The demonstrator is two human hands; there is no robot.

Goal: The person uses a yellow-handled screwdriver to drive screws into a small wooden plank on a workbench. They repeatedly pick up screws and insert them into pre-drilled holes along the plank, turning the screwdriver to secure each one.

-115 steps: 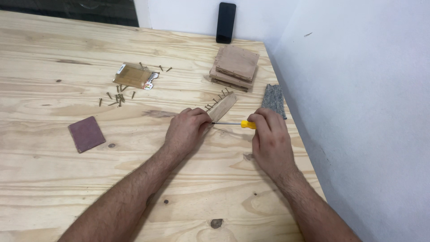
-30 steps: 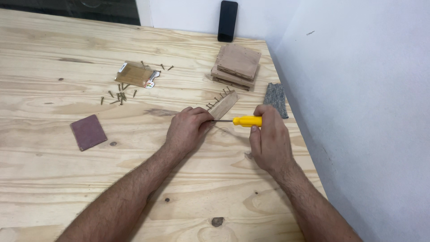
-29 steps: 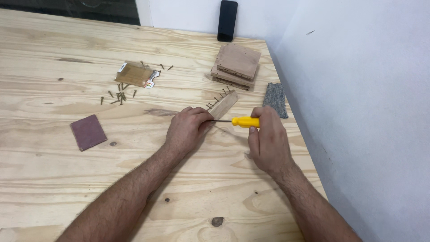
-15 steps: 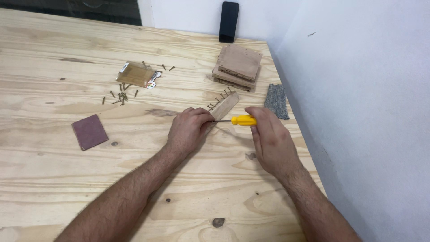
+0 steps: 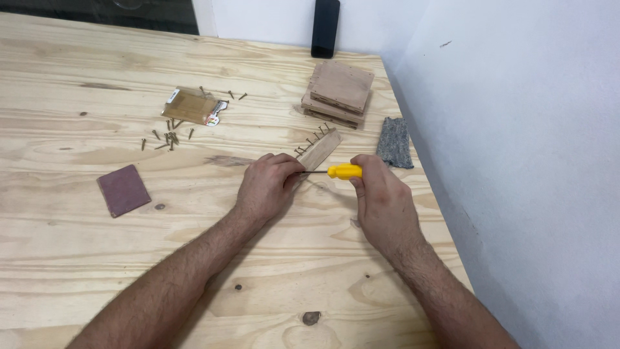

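Observation:
My left hand [image 5: 268, 184] presses down on the near end of a small wooden piece [image 5: 321, 147] that lies on the pine table [image 5: 97, 271] with several screws standing along its edge. My right hand [image 5: 381, 197] grips a screwdriver with a yellow handle [image 5: 344, 171]. Its thin shaft runs left to the fingertips of my left hand, at the wooden piece. The tip itself is hidden behind my left fingers.
A stack of wooden squares [image 5: 338, 92] sits beyond the piece, a grey felt pad [image 5: 394, 143] to its right by the white wall. Loose screws [image 5: 166, 137] and a clear packet [image 5: 192, 107] lie to the left, a dark red sanding square [image 5: 123, 189] nearer. A black phone [image 5: 325, 27] leans at the back.
My right hand has shifted back along the handle, so more of the yellow handle shows than before. My left hand and the wooden piece have stayed in place.

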